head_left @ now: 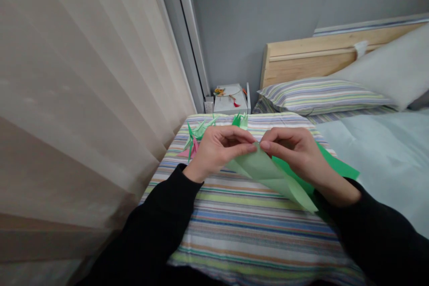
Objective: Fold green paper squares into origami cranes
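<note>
A sheet of light green paper [268, 172], creased and partly folded, hangs between my two hands above a striped cloth. My left hand [223, 145] pinches its top edge between thumb and fingers. Close beside it, my right hand [295, 149] grips the same edge, the fingertips of both hands almost meeting. Under my right hand lies darker green paper [338, 163], partly covered by the hand and the light sheet. Folded green paper cranes [201, 129] and a pink one [193, 148] rest behind my left hand, with more green folded paper [240, 120] further back.
The striped cloth [241, 228] covers the surface before me. A pale curtain [100, 76] hangs along the left. Behind stands a small white cabinet [231, 103] with small items on top. At right are a bed with a wooden headboard [298, 51], a striped pillow [325, 94] and pale bedding [378, 143].
</note>
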Tool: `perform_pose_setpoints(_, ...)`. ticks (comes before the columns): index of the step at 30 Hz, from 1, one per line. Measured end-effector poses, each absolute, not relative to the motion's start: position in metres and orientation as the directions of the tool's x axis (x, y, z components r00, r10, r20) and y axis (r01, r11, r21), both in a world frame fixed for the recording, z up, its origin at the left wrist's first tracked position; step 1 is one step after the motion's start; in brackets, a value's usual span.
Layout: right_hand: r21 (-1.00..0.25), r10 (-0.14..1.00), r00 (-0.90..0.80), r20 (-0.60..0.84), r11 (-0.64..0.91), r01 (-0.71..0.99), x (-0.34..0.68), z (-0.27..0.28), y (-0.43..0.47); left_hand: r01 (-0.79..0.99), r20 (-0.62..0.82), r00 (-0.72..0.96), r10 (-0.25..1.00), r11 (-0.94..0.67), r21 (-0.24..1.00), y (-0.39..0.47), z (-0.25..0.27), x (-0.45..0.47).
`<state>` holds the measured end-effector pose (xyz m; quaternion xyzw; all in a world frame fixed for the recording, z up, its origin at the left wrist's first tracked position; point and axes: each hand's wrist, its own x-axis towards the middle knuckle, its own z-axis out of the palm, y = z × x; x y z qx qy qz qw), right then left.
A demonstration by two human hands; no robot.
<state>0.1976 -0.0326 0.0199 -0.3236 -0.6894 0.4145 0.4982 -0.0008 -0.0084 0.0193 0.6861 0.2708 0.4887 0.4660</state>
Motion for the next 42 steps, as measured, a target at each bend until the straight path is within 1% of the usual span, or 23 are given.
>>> perform_pose_setpoints(3, -0.905, 0.856, -0.315, 0.411, 0.425, -0.027, 0.198, 0.020, -0.034, -0.113, 0.413, 0.398, 0.819, -0.403, 0.908, -0.011, 0.021, -0.001)
perform_pose_setpoints(7, -0.911, 0.854, -0.328, 0.404, 0.409, -0.056, 0.198, 0.017, -0.033, -0.096, 0.410, 0.399, 0.820, -0.408, 0.908, -0.014, 0.022, -0.001)
perform_pose_setpoints(9, -0.908, 0.859, -0.314, 0.403, 0.417, -0.026, 0.197, 0.015, -0.033, -0.084, 0.410, 0.391, 0.824, -0.412, 0.907, -0.013, 0.021, -0.001)
perform_pose_setpoints(14, -0.864, 0.860, -0.259, 0.440, 0.484, 0.139, 0.196, 0.015, -0.032, -0.049, 0.416, 0.353, 0.838, -0.427, 0.903, -0.007, 0.017, -0.001)
perform_pose_setpoints(20, -0.809, 0.835, -0.326, 0.443, 0.529, 0.258, 0.195, 0.016, -0.032, -0.016, 0.418, 0.300, 0.858, -0.433, 0.901, -0.004, 0.016, -0.001)
perform_pose_setpoints(27, -0.791, 0.835, -0.318, 0.449, 0.537, 0.293, 0.195, 0.015, -0.031, -0.006, 0.403, 0.297, 0.866, -0.420, 0.907, -0.005, 0.015, -0.001)
perform_pose_setpoints(37, -0.818, 0.858, -0.300, 0.416, 0.498, 0.289, 0.196, 0.012, -0.029, 0.024, 0.385, 0.306, 0.871, -0.411, 0.911, -0.003, 0.013, -0.002)
perform_pose_setpoints(40, -0.805, 0.854, -0.303, 0.423, 0.508, 0.306, 0.195, 0.011, -0.028, 0.030, 0.394, 0.310, 0.865, -0.423, 0.906, -0.003, 0.011, -0.002)
perform_pose_setpoints(42, -0.771, 0.838, -0.302, 0.455, 0.540, 0.337, 0.195, 0.008, -0.028, 0.040, 0.417, 0.315, 0.853, -0.450, 0.892, -0.003, 0.011, -0.002)
